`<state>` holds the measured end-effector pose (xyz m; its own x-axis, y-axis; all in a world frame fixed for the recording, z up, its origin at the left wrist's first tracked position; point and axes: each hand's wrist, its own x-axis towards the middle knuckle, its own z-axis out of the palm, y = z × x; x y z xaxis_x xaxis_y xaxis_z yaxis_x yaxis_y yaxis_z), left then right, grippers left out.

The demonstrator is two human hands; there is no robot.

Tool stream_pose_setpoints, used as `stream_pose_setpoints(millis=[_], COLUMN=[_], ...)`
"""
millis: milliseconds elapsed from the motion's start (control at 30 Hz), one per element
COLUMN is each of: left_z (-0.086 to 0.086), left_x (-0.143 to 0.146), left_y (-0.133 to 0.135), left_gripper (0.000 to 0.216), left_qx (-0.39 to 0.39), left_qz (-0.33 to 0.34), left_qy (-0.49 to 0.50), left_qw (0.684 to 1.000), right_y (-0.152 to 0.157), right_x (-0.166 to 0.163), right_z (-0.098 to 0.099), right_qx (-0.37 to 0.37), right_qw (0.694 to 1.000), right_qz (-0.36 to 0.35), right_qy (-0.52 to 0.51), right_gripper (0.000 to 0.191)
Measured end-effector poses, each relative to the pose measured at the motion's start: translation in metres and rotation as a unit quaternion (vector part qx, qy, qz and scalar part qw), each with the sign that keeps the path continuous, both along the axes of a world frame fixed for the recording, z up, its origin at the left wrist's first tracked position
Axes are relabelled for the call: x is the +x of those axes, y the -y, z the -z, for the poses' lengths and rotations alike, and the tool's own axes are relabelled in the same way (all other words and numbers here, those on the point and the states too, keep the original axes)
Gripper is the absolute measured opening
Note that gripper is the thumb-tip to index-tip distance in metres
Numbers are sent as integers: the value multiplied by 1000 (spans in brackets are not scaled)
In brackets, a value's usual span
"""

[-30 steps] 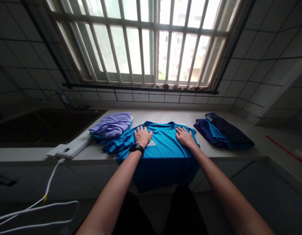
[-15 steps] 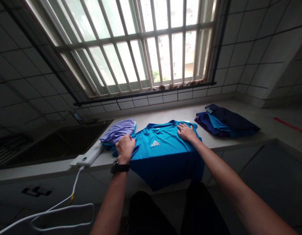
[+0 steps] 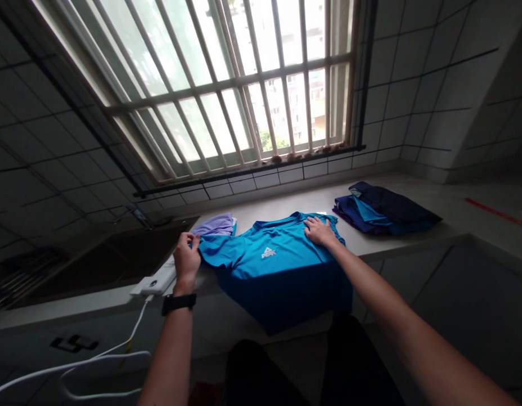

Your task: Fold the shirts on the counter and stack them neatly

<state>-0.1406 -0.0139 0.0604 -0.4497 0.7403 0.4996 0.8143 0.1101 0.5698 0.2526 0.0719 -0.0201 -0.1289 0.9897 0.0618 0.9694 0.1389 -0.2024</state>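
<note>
Left hand (image 3: 187, 262): raised, fingers curled together at the tip of the sleeve (image 3: 214, 251) on the image-left side of the blue T-shirt (image 3: 278, 270). Contact with the cloth is visible, but this view does not settle whether the fingers have closed on it. Right hand (image 3: 319, 231): open, palm down, fingers spread on the shirt's far shoulder.

Head view. The shirt lies front up on the stone counter (image 3: 286, 206), its neckline toward the window, with the logo (image 3: 268, 252) between the two hands. Its lower half hangs over the counter's front edge. A lilac garment (image 3: 216, 225) lies partly under the sleeve, and a navy stack (image 3: 383, 208) sits well to the right of the shirt. A white power strip (image 3: 155, 286) lies just below the left hand, with the sink (image 3: 109, 265) beyond it and a white cable (image 3: 134, 332) trailing down the cabinet front.

Hazards: the overhanging cloth adds weight at the front edge. If the right hand lifts, that weight could drag the shirt off the counter. Pulling the sleeve outward could swing it over the sink or catch the power strip. Dragging the sleeve could also shift the lilac garment.
</note>
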Motion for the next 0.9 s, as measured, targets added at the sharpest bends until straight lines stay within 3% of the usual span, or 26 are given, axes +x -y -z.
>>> stream_pose_setpoints(millis=[100, 233, 300, 400, 500, 600, 733, 800, 900], left_z=[-18, -22, -20, -17, -13, -4, 17, 27, 36], left_x=[3, 7, 10, 17, 25, 29, 35, 42, 55], left_y=[-18, -27, -24, -17, -16, -19, -17, -17, -18], left_gripper=[12, 22, 33, 42, 41, 43, 42, 28, 15], left_qx=[-54, -174, -166, -92, -83, -172, -283, -290, -221], left_qz=[0, 36, 107, 224, 267, 291, 337, 316, 204], left_qy=[25, 88, 124, 181, 225, 136, -43, -92, -138], left_qw=[998, 980, 972, 953, 933, 931, 897, 899, 944], right_y=[0, 0, 0, 1, 1, 0, 0, 0, 1], right_x=[0, 0, 0, 0, 0, 0, 0, -1, -1], right_z=[0, 0, 0, -1, 0, 0, 1, 0, -1], right_qx=[1, 6, 6, 4, 6, 9, 11, 7, 2], right_qw=[1000, 1000, 1000, 1000, 1000, 1000, 1000, 1000, 1000], right_qz=[-1, -1, -1, -3, -4, -2, 0, 0, 5], right_qy=[1, 2, 3, -1, -3, 1, 0, -2, -3], right_gripper=[58, 57, 58, 58, 58, 58, 58, 58, 57])
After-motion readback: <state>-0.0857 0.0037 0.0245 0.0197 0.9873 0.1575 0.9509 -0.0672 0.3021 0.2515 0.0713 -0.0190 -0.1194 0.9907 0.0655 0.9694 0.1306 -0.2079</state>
